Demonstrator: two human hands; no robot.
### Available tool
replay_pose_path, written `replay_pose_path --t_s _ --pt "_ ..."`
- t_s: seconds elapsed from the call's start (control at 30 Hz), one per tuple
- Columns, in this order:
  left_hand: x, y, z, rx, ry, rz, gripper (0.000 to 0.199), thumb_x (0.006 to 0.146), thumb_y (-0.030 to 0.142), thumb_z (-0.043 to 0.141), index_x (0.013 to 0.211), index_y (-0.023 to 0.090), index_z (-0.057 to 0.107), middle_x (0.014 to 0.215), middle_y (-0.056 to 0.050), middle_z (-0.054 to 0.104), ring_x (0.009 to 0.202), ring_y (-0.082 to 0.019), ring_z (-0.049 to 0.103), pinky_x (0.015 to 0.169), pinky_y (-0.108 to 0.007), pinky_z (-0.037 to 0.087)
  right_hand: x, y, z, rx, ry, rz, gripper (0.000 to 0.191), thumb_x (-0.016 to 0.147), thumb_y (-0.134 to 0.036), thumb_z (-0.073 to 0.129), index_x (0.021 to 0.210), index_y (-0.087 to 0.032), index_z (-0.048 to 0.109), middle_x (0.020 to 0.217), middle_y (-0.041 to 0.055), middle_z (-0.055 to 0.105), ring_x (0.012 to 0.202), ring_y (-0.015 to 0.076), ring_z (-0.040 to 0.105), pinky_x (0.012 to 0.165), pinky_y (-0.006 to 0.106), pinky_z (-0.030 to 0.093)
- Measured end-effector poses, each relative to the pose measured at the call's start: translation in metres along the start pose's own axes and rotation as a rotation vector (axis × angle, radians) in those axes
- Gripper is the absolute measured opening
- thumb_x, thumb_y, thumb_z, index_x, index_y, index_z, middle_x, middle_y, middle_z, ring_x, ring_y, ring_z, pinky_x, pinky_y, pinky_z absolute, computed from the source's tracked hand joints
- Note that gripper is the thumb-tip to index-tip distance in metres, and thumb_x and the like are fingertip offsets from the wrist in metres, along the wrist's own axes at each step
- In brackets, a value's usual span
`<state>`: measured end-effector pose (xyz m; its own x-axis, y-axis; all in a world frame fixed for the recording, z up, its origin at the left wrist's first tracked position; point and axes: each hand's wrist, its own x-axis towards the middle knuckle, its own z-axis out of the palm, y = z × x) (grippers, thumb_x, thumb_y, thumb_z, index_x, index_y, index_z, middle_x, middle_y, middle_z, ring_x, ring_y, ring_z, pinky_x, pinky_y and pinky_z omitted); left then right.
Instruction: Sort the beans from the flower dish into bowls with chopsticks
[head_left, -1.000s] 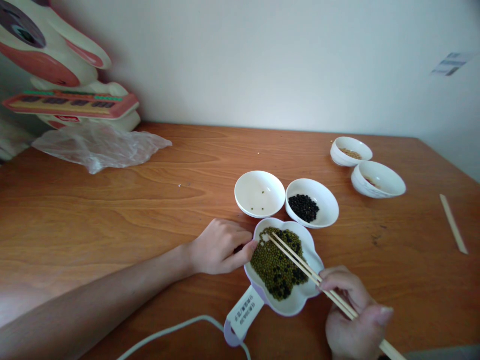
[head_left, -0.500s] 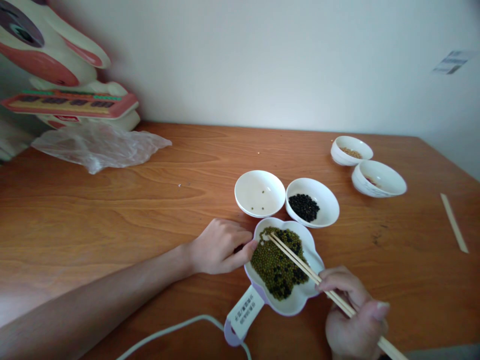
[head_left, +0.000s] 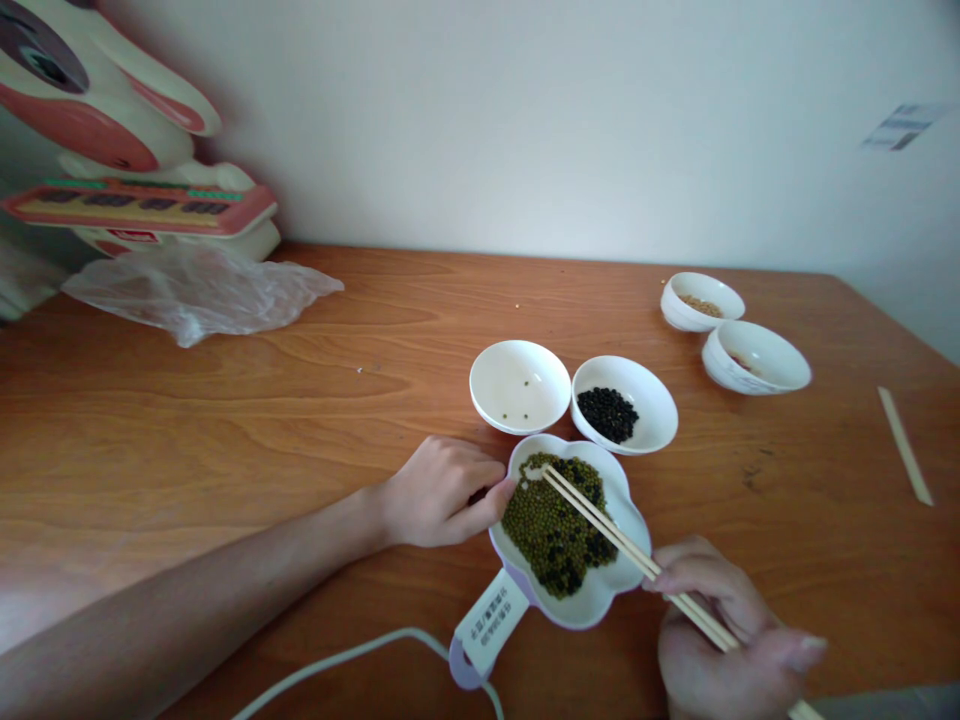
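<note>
A flower-shaped dish with a labelled handle holds green beans mixed with black ones. My left hand is closed at the dish's left rim, its thumb on the edge and the other fingers curled. In my right hand is a pair of chopsticks, their tips close together among the beans near the dish's far side. Just behind the dish, a white bowl has a few green beans in it. Touching that one, a second white bowl contains a heap of black beans.
Two more white bowls, one with tan grains and one with a little reddish content, stand at the back right. A pale strip lies far right. A clear plastic bag and rabbit-like toy keyboard sit at left; a white cable runs in front.
My right hand has shifted right and slightly down with the chopsticks, and their tips have moved a little to the right within the beans. My left hand has stayed at the rim.
</note>
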<state>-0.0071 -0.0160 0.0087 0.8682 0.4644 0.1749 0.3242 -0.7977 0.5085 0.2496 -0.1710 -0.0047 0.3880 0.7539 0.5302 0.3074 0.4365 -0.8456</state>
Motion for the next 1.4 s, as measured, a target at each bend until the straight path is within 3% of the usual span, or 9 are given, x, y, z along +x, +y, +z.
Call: replay_pose_path --t_s 0.27,0.47,0.8,1.03,1.4 --pt "0.0 0.0 0.0 0.007 0.003 0.007 0.039 0.11 0.033 0.037 0.075 0.019 0.049 0.071 0.0 0.062 0.062 -0.013 0.056 0.061 -0.031 0.035 0.022 -0.012 0.017 0.021 0.127 -0.181 0.074 0.106 -0.064 0.024 0.076 -0.021 0.077 0.066 0.0043 0.069 0.06 0.0192 0.065 0.057 0.035 0.046" --pt "0.0 0.0 -0.001 0.012 0.012 0.012 0.039 0.109 0.032 0.038 0.075 0.019 0.051 0.071 -0.001 0.063 0.062 -0.013 0.056 0.06 -0.03 0.037 0.026 -0.003 0.036 0.045 0.103 -0.063 0.071 0.106 -0.061 0.025 0.077 -0.022 0.076 0.069 0.0049 0.069 0.066 0.021 0.065 0.059 0.037 0.046" --pt "0.0 0.0 0.0 0.008 0.024 0.013 0.04 0.109 0.033 0.038 0.075 0.019 0.053 0.071 -0.001 0.064 0.061 -0.013 0.057 0.06 -0.029 0.039 0.019 -0.003 0.033 0.09 0.086 0.002 0.067 0.105 -0.063 0.03 0.077 -0.021 0.075 0.063 0.0039 0.066 0.063 0.0195 0.063 0.057 0.033 0.047" --pt "-0.001 -0.001 0.001 0.014 0.017 0.008 0.039 0.109 0.033 0.038 0.075 0.02 0.052 0.072 -0.001 0.064 0.062 -0.013 0.058 0.061 -0.029 0.039 0.012 -0.003 0.026 0.024 0.023 -0.061 0.075 0.104 -0.065 0.022 0.072 -0.019 0.071 0.062 0.0056 0.064 0.057 0.02 0.062 0.053 0.035 0.045" --pt "-0.001 0.0 0.001 0.007 0.005 -0.005 0.039 0.109 0.033 0.038 0.075 0.02 0.05 0.072 -0.001 0.064 0.063 -0.013 0.057 0.061 -0.03 0.037 0.014 -0.004 0.026 -0.014 -0.026 -0.031 0.079 0.102 -0.071 0.016 0.069 -0.019 0.065 0.06 0.0039 0.06 0.055 0.0177 0.058 0.05 0.033 0.042"
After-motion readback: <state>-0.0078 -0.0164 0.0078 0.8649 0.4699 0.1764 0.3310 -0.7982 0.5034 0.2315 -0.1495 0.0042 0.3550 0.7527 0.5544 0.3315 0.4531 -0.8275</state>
